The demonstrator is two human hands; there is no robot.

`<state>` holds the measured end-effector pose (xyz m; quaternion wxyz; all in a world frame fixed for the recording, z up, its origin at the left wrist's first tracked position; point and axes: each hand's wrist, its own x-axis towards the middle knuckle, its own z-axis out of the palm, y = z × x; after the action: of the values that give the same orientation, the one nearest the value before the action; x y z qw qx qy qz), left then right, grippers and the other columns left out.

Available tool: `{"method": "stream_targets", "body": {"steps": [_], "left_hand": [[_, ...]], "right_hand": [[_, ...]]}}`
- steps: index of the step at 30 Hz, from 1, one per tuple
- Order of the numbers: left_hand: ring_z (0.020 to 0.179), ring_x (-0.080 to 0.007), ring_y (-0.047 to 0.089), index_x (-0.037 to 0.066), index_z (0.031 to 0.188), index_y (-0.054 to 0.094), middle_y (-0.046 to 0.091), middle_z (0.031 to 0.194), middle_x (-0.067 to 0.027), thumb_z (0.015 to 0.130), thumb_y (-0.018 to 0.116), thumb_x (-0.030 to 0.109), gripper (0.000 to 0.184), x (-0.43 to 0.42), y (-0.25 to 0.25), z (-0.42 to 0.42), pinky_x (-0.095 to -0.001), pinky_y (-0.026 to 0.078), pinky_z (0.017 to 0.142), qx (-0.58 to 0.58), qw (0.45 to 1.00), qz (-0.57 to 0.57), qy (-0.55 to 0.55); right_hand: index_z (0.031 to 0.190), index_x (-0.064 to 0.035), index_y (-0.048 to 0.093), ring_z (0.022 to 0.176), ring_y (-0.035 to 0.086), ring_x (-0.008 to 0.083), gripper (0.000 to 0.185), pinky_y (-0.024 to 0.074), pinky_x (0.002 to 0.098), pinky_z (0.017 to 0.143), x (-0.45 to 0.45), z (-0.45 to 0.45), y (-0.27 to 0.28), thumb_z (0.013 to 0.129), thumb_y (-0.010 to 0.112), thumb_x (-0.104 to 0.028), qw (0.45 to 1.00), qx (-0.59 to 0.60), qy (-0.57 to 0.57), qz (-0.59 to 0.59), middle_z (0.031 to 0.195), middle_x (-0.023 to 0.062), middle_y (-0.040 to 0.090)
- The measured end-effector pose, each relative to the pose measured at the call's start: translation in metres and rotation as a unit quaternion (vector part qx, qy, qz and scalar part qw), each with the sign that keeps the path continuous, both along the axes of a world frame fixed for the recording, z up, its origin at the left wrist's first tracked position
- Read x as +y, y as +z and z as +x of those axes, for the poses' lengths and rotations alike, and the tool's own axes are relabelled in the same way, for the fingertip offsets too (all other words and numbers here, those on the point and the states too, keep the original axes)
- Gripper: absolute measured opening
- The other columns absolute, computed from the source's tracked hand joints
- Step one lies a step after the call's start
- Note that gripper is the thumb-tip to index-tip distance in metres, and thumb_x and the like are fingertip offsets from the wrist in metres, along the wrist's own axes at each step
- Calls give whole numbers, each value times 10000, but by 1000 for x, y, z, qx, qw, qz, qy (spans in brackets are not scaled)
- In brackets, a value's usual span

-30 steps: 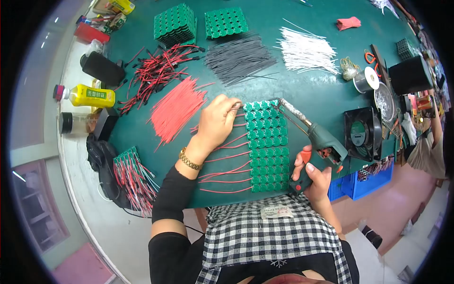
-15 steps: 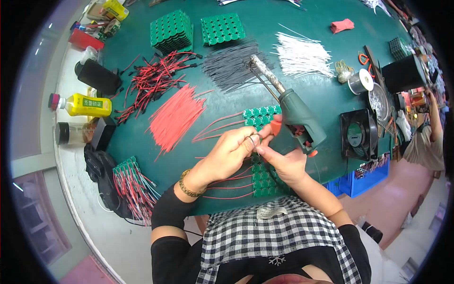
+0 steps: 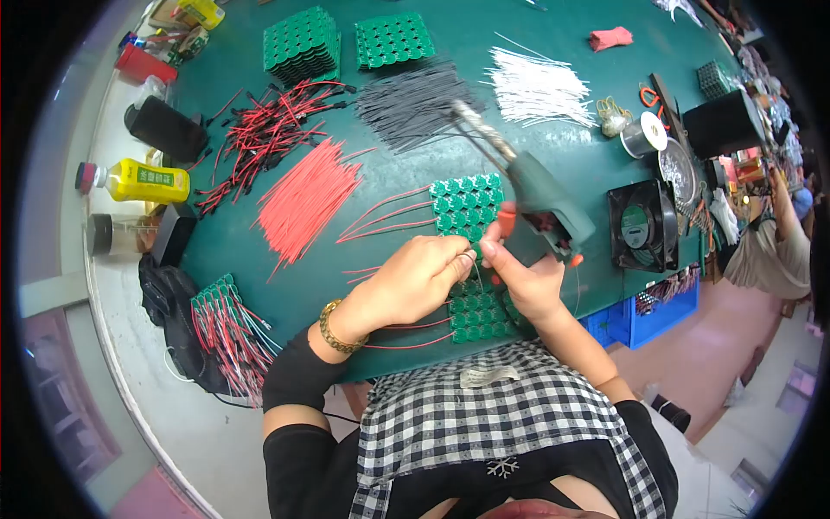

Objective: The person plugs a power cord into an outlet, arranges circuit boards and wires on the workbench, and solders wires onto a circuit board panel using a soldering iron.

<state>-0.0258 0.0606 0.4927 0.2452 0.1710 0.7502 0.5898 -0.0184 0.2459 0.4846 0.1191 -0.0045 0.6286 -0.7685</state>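
Observation:
My left hand [image 3: 419, 277] is closed in a pinch over the green circuit boards [image 3: 467, 203], with a thin strand of wire at its fingertips; whether it is solder or lead wire I cannot tell. My right hand [image 3: 532, 285] is wrapped round the handle of a green soldering gun [image 3: 549, 203] with an orange trigger, its thumb close to the left fingertips. The gun's metal tip points away toward the back left. Red wires [image 3: 389, 210] stick out leftward from the boards, which my hands partly cover.
Bundles of red wires [image 3: 311, 203], black wires [image 3: 415, 104] and white wires [image 3: 538, 86] lie beyond my hands. Stacked circuit boards [image 3: 301, 48] stand at the back. A solder spool [image 3: 644, 136] and a fan [image 3: 642, 227] are on the right, a yellow bottle [image 3: 147, 180] on the left.
The view has shifted slightly, so the table's contents appear a little higher and further left. My fingertips have moved slightly apart, and the soldering gun is still in my right hand.

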Motion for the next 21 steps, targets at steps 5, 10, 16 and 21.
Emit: {"method": "stream_targets", "body": {"steps": [5,10,16,21], "left_hand": [[677,-391,569,-28,811,538,576,705,-201,957,458,177,264,1,-4,2,-438,429,617,-86,996,26,20],[742,-394,577,-41,871,548,587,763,-218,966,459,183,259,10,-9,13,-444,453,675,27,999,-24,-10],[771,-408,611,0,856,561,630,820,-212,896,492,149,169,5,14,11,-480,485,683,67,972,-193,-114],[599,-361,641,20,872,560,635,706,-155,833,518,98,97,-45,15,-8,-436,512,507,202,835,-495,129]], "right_hand": [[1264,-48,444,831,562,100,550,496,253,743,-4,15,-2,790,704,51,996,89,22,25,1060,71,565],[1235,-39,452,855,563,115,487,491,265,759,-8,22,3,815,688,32,992,113,-21,60,1031,76,571],[1194,-12,457,654,559,114,474,463,234,582,4,18,10,789,703,17,993,55,-73,68,793,73,611],[1175,-20,493,639,565,100,465,471,232,588,29,4,10,768,711,33,993,57,-94,39,770,52,622]]}}
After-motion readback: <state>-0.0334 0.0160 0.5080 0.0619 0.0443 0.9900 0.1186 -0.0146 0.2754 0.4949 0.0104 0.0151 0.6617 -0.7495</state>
